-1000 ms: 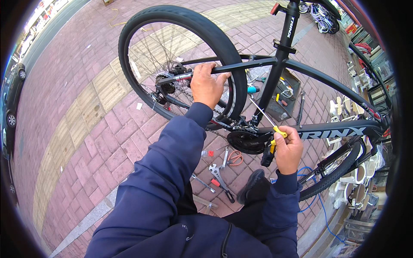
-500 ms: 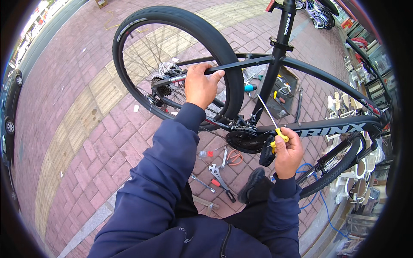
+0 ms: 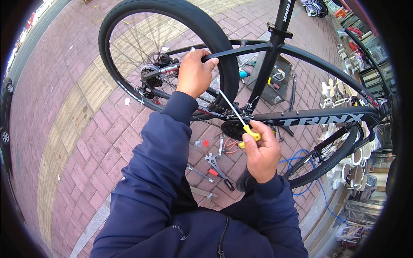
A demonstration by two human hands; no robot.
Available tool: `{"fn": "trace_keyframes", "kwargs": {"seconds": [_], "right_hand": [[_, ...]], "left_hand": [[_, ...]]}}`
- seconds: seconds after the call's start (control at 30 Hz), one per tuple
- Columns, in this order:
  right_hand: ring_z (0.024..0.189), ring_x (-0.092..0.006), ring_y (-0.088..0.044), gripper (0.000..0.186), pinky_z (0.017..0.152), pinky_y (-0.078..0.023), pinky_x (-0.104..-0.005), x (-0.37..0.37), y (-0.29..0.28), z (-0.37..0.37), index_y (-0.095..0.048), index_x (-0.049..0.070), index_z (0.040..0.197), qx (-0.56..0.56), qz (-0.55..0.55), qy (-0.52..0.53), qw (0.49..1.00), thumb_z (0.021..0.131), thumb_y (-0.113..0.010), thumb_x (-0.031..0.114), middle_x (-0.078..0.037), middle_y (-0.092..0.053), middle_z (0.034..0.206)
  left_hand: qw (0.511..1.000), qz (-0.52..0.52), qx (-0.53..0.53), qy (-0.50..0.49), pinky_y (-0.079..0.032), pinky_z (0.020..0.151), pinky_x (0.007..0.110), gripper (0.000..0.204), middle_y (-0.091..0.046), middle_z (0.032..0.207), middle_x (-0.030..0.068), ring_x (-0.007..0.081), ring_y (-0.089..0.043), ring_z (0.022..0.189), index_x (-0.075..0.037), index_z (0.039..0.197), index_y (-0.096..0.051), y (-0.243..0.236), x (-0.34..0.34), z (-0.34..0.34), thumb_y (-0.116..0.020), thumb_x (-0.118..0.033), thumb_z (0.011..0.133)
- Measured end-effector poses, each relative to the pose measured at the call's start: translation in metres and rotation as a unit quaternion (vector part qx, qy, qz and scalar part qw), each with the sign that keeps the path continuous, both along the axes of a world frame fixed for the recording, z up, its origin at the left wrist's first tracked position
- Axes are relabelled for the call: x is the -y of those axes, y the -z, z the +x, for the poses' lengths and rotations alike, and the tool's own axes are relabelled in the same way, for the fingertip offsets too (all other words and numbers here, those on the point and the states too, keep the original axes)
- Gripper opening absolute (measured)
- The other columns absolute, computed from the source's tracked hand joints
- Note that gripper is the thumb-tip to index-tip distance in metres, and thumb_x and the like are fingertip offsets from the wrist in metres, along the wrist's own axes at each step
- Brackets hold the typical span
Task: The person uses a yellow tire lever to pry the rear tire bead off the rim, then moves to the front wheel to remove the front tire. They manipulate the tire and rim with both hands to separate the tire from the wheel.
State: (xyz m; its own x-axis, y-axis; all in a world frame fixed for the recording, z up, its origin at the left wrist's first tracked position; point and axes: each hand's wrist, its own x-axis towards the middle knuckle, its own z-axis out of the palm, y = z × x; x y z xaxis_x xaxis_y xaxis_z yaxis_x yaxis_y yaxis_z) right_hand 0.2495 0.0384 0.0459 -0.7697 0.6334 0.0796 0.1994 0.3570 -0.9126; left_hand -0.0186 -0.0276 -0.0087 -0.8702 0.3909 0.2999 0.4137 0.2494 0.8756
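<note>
A black bicycle stands across the view. My left hand (image 3: 195, 74) is closed around its seat stay (image 3: 232, 53), beside the rear tyre (image 3: 226, 43). Below and left of that hand are the cassette (image 3: 151, 77) and rear derailleur. My right hand (image 3: 263, 152) grips a screwdriver by its yellow handle (image 3: 251, 132), near the crankset (image 3: 232, 128). The screwdriver's thin shaft (image 3: 232, 108) points up and left, its tip showing against the area by the rear tyre. Whether the tip touches anything, I cannot tell.
On the brick paving (image 3: 101, 137) lie a combination wrench (image 3: 221, 145), orange-handled pliers (image 3: 231, 146), a grey flat wrench (image 3: 212, 161) and a socket handle (image 3: 201, 173). A tool tray (image 3: 269, 95) sits behind the frame. A blue hose (image 3: 320, 193) curls at right by shelves of white parts.
My right hand has moved left and slightly down with the screwdriver, bringing its tip nearer the rear wheel. My left hand stays on the seat stay. The whole view has shifted a little.
</note>
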Motion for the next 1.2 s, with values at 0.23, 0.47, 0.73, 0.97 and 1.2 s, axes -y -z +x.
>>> {"fn": "trace_keyframes", "kwargs": {"seconds": [0.23, 0.47, 0.73, 0.97, 1.2], "right_hand": [[0.070, -0.0158, -0.071, 0.033, 0.061, -0.060, -0.0281, 0.022, 0.069, -0.023, -0.057, -0.007, 0.132, 0.127, -0.347, 0.031, 0.929, 0.106, -0.061, 0.013, -0.012, -0.071, 0.097], [0.073, -0.0171, -0.072, 0.016, 0.062, -0.059, -0.0285, 0.021, 0.110, -0.019, -0.055, 0.003, 0.111, 0.190, -0.460, 0.044, 0.866, 0.105, -0.061, 0.017, -0.010, -0.068, 0.092], [0.061, -0.0082, -0.059, 0.020, 0.048, -0.043, -0.0232, 0.029, 0.176, -0.030, -0.059, 0.006, 0.105, 0.191, -0.351, 0.057, 0.915, 0.105, -0.064, 0.025, -0.004, -0.067, 0.085], [0.056, -0.0082, -0.054, 0.020, 0.046, -0.042, -0.0242, 0.019, 0.186, -0.043, -0.059, 0.005, 0.102, 0.161, -0.363, 0.066, 0.915, 0.104, -0.067, 0.023, -0.005, -0.067, 0.086], [0.057, -0.0082, -0.054, 0.021, 0.049, -0.045, -0.0243, 0.018, 0.176, -0.044, -0.062, 0.003, 0.106, 0.191, -0.364, 0.065, 0.909, 0.103, -0.067, 0.023, -0.005, -0.068, 0.087]], "left_hand": [[0.999, 0.017, 0.040, -0.006, -0.053, 0.089, 0.047, 0.032, -0.071, 0.101, 0.0238, 0.0410, -0.068, 0.098, 0.003, 0.104, -0.074, 0.000, -0.002, 0.000, -0.080, -0.024, 0.089], [0.998, 0.022, 0.065, 0.005, -0.054, 0.089, 0.047, 0.035, -0.072, 0.103, 0.0243, 0.0405, -0.069, 0.097, 0.003, 0.107, -0.075, 0.002, -0.003, -0.005, -0.081, -0.025, 0.087], [0.998, 0.026, 0.065, -0.004, -0.055, 0.088, 0.046, 0.036, -0.072, 0.101, 0.0234, 0.0395, -0.070, 0.095, 0.004, 0.107, -0.075, 0.000, -0.003, -0.002, -0.081, -0.026, 0.087], [0.996, 0.032, 0.079, 0.007, -0.055, 0.086, 0.045, 0.037, -0.073, 0.099, 0.0223, 0.0383, -0.071, 0.092, 0.004, 0.107, -0.075, 0.002, -0.003, -0.005, -0.082, -0.026, 0.087], [0.999, 0.023, 0.047, 0.008, -0.053, 0.075, 0.036, 0.033, -0.073, 0.085, 0.0131, 0.0213, -0.065, 0.076, 0.006, 0.109, -0.074, 0.002, -0.002, -0.007, -0.080, -0.023, 0.093]]}}
